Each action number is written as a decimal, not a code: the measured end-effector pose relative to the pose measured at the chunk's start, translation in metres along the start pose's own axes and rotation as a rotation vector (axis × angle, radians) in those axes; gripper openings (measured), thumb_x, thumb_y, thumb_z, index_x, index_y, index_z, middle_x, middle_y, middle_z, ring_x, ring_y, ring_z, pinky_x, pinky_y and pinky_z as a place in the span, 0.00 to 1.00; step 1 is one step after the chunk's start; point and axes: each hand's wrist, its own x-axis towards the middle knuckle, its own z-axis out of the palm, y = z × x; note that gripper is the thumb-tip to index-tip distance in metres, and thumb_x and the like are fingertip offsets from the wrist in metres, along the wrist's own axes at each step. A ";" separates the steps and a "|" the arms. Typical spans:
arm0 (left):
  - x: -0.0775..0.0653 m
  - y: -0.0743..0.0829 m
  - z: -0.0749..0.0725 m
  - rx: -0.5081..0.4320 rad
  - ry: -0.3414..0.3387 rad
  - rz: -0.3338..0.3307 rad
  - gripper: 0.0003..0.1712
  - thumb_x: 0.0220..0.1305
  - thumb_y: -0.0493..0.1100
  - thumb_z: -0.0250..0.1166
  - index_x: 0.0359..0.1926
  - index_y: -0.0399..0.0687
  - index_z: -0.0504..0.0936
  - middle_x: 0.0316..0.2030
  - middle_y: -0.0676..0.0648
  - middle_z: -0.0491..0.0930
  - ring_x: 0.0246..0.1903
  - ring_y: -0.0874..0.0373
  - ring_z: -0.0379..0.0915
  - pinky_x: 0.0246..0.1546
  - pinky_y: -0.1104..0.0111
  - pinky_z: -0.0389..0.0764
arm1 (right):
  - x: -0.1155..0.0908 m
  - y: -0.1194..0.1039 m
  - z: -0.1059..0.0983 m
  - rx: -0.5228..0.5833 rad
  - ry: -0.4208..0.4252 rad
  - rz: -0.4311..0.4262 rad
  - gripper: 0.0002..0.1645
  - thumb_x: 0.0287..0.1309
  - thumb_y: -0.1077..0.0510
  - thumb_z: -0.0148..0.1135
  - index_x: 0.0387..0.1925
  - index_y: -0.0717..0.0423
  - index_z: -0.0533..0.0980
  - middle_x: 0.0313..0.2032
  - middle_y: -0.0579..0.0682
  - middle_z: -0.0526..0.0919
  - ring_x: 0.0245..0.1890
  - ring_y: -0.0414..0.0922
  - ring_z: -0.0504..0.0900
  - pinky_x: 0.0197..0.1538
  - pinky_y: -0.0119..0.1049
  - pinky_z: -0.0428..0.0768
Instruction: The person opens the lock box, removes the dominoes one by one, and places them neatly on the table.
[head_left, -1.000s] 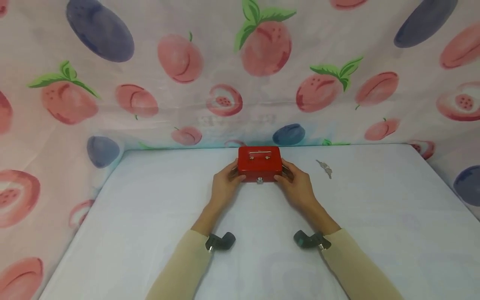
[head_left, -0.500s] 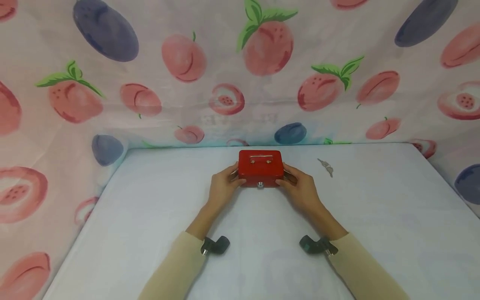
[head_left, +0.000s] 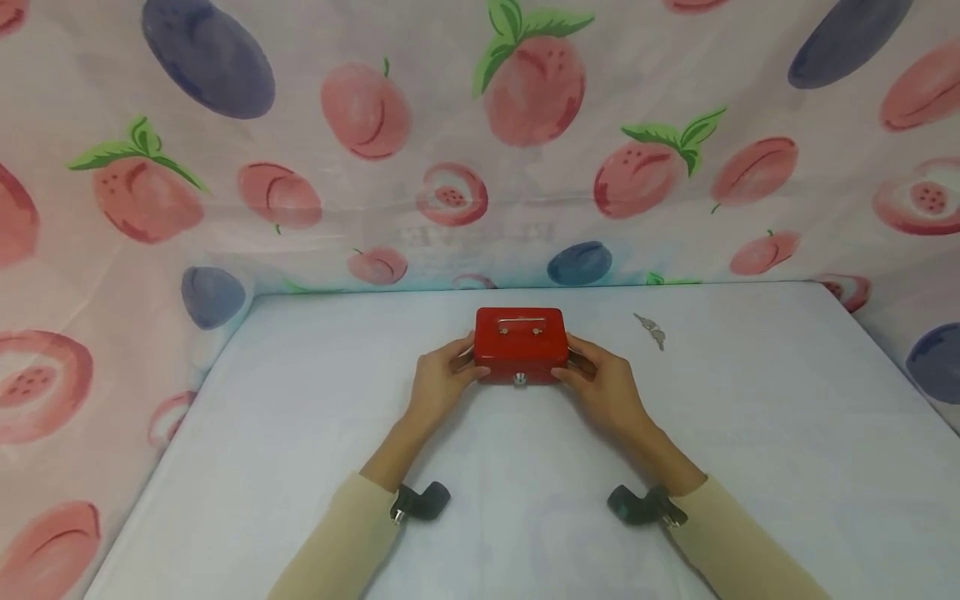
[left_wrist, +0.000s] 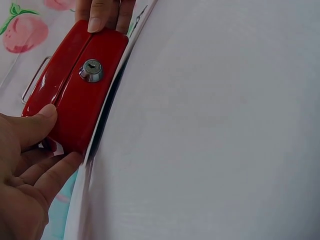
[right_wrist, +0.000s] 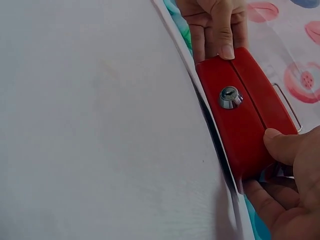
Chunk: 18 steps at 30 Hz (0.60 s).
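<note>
A small red cash box (head_left: 521,342) with a wire handle on its lid and a silver lock (head_left: 520,378) on its front is held between both hands near the back of the table. My left hand (head_left: 441,377) grips the left end, thumb on the front corner and fingers along the side. At the opposite end my right hand (head_left: 606,385) grips it the same way. In the left wrist view the lock (left_wrist: 91,70) shows an empty keyhole, and the lid seam is closed. A dark gap shows under the box's front edge in both wrist views.
Two small keys (head_left: 650,330), joined together, lie on the white table (head_left: 300,417) to the right of the box. Behind the table hangs a fruit-printed cloth (head_left: 450,100), which also covers the left side. A small camera sits on each wrist.
Both hands have drawn the red cash box a little toward the person, away from the table's back edge. The keys have stayed where they lie.
</note>
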 end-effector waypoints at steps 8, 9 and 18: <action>-0.011 0.000 -0.003 0.012 -0.008 -0.007 0.34 0.56 0.36 0.70 0.65 0.43 0.71 0.61 0.46 0.72 0.55 0.53 0.74 0.48 0.66 0.77 | -0.008 -0.005 -0.001 -0.045 -0.010 -0.055 0.37 0.53 0.64 0.69 0.65 0.59 0.68 0.58 0.56 0.76 0.54 0.51 0.78 0.49 0.37 0.77; -0.012 0.000 -0.003 0.012 -0.010 -0.011 0.34 0.56 0.37 0.70 0.65 0.43 0.70 0.61 0.46 0.72 0.55 0.53 0.74 0.48 0.66 0.77 | -0.010 -0.006 -0.002 -0.052 -0.010 -0.064 0.37 0.53 0.64 0.69 0.65 0.59 0.68 0.58 0.56 0.76 0.54 0.51 0.78 0.49 0.37 0.77; -0.028 0.009 -0.002 -0.017 -0.011 0.003 0.36 0.56 0.36 0.70 0.66 0.43 0.69 0.62 0.47 0.71 0.56 0.53 0.74 0.47 0.66 0.77 | -0.021 -0.014 -0.006 -0.135 -0.005 -0.130 0.38 0.51 0.66 0.70 0.64 0.61 0.69 0.57 0.57 0.77 0.52 0.51 0.80 0.48 0.40 0.79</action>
